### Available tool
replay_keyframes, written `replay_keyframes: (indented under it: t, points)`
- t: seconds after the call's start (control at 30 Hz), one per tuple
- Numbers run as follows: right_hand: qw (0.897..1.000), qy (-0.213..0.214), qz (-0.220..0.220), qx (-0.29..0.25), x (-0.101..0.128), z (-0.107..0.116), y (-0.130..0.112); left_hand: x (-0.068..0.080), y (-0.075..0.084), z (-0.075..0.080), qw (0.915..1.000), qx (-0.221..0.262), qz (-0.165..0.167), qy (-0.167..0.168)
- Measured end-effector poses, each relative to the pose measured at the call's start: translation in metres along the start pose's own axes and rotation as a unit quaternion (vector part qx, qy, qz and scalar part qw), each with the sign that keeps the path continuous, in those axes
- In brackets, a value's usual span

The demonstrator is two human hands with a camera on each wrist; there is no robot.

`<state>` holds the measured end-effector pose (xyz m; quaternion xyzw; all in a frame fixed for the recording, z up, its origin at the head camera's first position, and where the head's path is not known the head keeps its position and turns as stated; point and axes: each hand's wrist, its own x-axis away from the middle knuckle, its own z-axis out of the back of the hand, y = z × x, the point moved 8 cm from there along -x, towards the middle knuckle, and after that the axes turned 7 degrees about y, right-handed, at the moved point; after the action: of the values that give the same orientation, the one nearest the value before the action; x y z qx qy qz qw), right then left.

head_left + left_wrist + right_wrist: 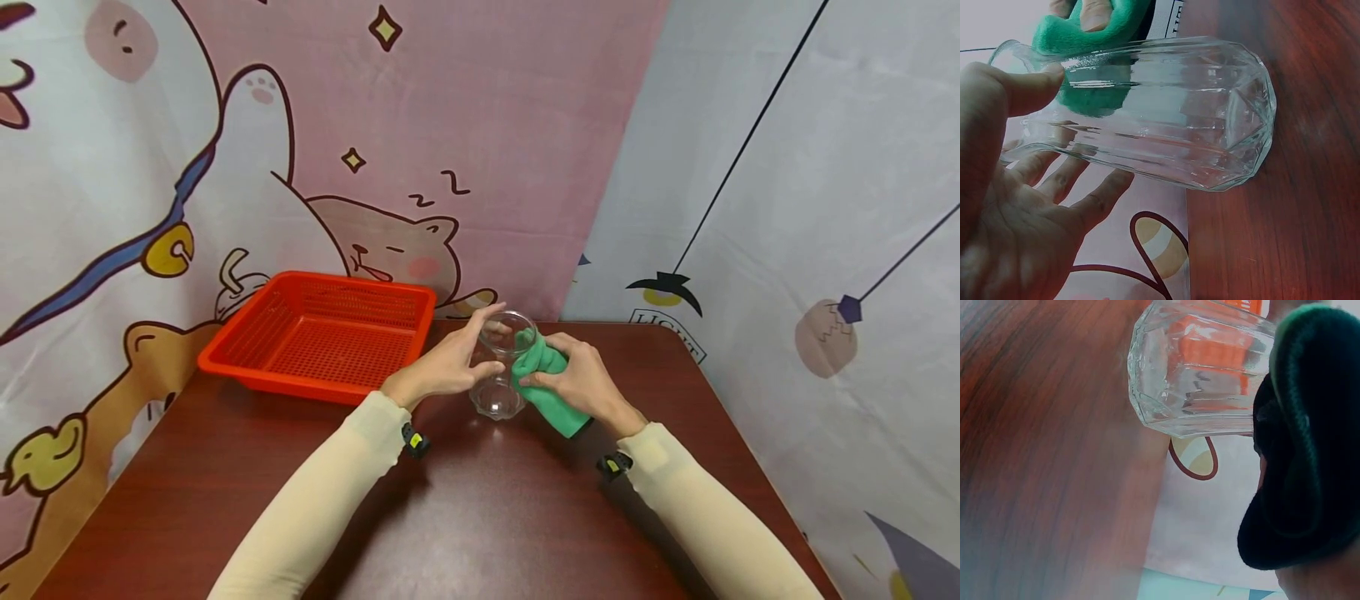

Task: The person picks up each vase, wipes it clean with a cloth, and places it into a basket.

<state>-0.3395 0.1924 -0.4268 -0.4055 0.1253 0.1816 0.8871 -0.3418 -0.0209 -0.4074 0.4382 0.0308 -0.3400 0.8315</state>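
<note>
Standing clear and faceted, one ribbed glass (501, 367) is held just above the dark wooden table (480, 517), tipped slightly — its thick angular base shows plainly in both wrist views. The left hand (448, 364) grips it, thumb and fingers curled round its wall near the rim. The right hand (581, 379) is clamped on one green cloth (547, 379), pressing it against the glass's rim. One red basket (322, 333) sits to the left, apart from the glass.

Glossy clear glass (501, 367); green cloth (551, 385)
</note>
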Motion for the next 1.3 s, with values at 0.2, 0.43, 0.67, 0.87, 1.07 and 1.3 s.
replay_keyframes:
  t: [0.2,0.43,0.67,0.87,1.07,1.3]
  points:
    - [1.0,0.016,0.0,-0.019,-0.002,0.004,-0.003,0.001,0.0,0.0,1.0,0.0,0.001,0.0]
    - [0.999,0.027,0.005,-0.039,-0.003,0.006,-0.002,-0.001,-0.001,0.0,1.0,0.0,0.005,0.002]
    - [0.998,0.031,-0.001,-0.05,-0.004,0.007,-0.002,-0.001,-0.003,0.0,1.0,-0.005,0.007,0.002]
    - [0.997,0.036,-0.017,-0.062,-0.004,0.011,-0.001,-0.001,-0.004,-0.002,0.9999,0.003,0.013,0.001]
    - [0.997,0.027,-0.025,-0.074,-0.002,0.009,0.001,0.0,-0.003,-0.002,0.9998,0.008,0.016,0.0]
    - [0.996,0.035,-0.013,-0.077,-0.002,0.008,0.001,0.0,-0.003,-0.001,0.9998,0.007,0.018,0.001]
